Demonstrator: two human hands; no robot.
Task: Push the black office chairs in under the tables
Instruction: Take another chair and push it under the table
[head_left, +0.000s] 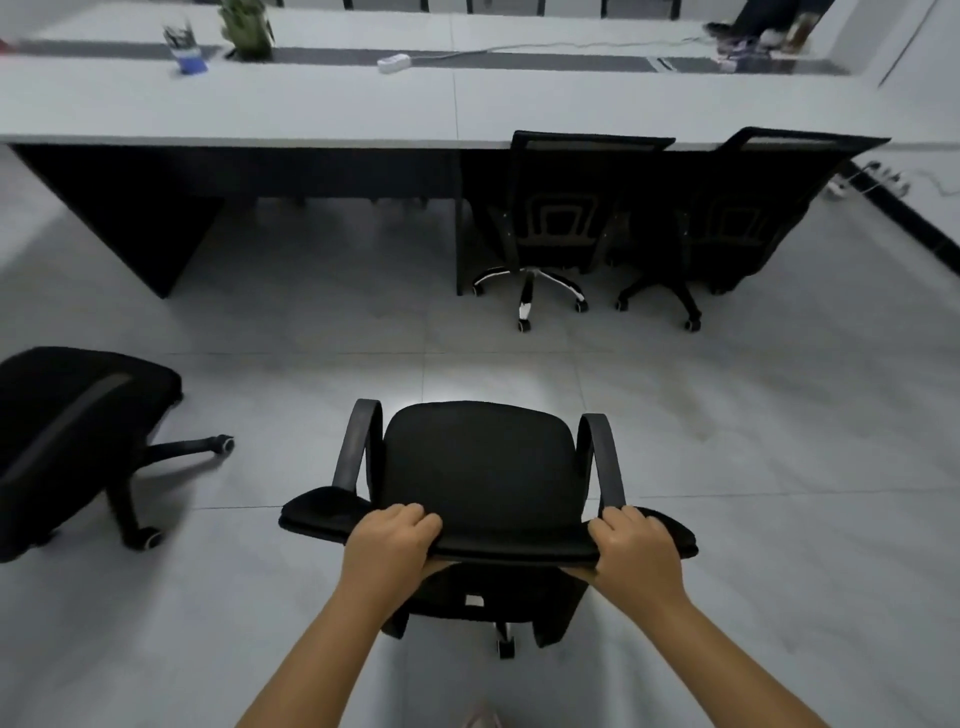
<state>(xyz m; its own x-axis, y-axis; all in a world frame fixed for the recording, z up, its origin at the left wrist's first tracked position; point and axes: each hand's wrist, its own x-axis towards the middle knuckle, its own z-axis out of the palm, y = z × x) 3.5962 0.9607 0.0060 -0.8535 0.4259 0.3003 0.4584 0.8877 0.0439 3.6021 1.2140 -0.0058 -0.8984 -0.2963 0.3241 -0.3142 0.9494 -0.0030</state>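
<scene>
Well ahead of the grip, the long white table (311, 114) runs across the whole view. Two black chairs are already in under it, ahead and to the right of the grip: the chrome-base chair (566, 208) and the black-base chair (748, 218) just beside it, backrests up against the table edge. Count those done.

Left of them, straight ahead of the grip, the bay under the table is open floor (likely target for the next chair, my read).

Far to the left of the grip, a loose chair (78, 426) stands out on the floor, turned at an angle, well apart from the table. Not yet pushed in.

In the grip: the held chair (483, 467), seat facing the table, well short of it. Left hand (389, 540) and right hand (639, 545) are both wrapped over the top edge of its backrest, fingers curled over the front, thumbs underneath.

Status: two in, one in hand with floor left to cover, one untouched. Roughly halfway, for the chairs in view.
</scene>
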